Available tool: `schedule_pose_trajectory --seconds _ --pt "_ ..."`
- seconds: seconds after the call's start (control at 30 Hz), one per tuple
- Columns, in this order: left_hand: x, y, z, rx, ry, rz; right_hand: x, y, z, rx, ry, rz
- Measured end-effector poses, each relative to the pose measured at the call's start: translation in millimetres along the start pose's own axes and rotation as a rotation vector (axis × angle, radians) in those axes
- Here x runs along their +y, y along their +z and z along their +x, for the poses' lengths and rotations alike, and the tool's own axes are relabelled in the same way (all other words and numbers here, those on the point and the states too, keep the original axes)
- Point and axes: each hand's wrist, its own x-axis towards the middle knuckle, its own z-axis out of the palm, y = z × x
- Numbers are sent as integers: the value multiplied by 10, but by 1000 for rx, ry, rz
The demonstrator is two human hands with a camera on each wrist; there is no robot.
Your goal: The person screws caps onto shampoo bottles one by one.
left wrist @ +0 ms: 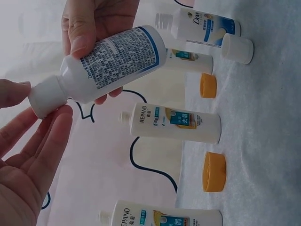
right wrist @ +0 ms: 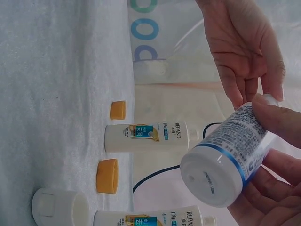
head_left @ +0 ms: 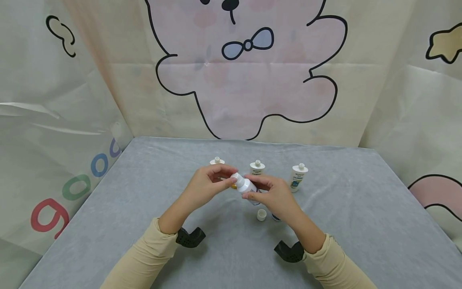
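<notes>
A white bottle [head_left: 246, 186] with blue-edged fine print is held tilted above the table. Around its body my right hand [head_left: 276, 196] grips with thumb and fingers. My left hand [head_left: 207, 184] pinches the white cap [left wrist: 47, 96] at the bottle's neck between thumb and fingertips. In the right wrist view the bottle's base [right wrist: 209, 181] faces the camera, and the cap is mostly hidden. A loose white cap [head_left: 261, 214] stands on the table below the hands. Close to it is an uncapped Dove bottle [left wrist: 207, 28], largely covered by my right hand in the head view.
Three uncapped cream REPAND bottles stand in a row behind the hands: left [head_left: 217, 160], middle [head_left: 257, 166] and right [head_left: 298, 176]. Orange caps [left wrist: 214, 172] sit in front of some of them. Grey cloth [head_left: 119, 224] covers the table; printed curtains [head_left: 137, 100] enclose it.
</notes>
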Motion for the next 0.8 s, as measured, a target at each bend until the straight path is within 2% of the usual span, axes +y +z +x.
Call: schedule_pose_trajectory --seconds 0.17,0.3,0.53,0.8 --pt "4 -10 -10 -34 21 -37 5 2 6 0 1 2" --pt "18 -19 -13 -26 12 -57 9 5 12 1 5 6" --pt "33 -26 -13 15 -8 2 7 3 7 -3 11 9" --pt "46 -19 -25 -8 18 -5 10 1 3 -9 10 6"
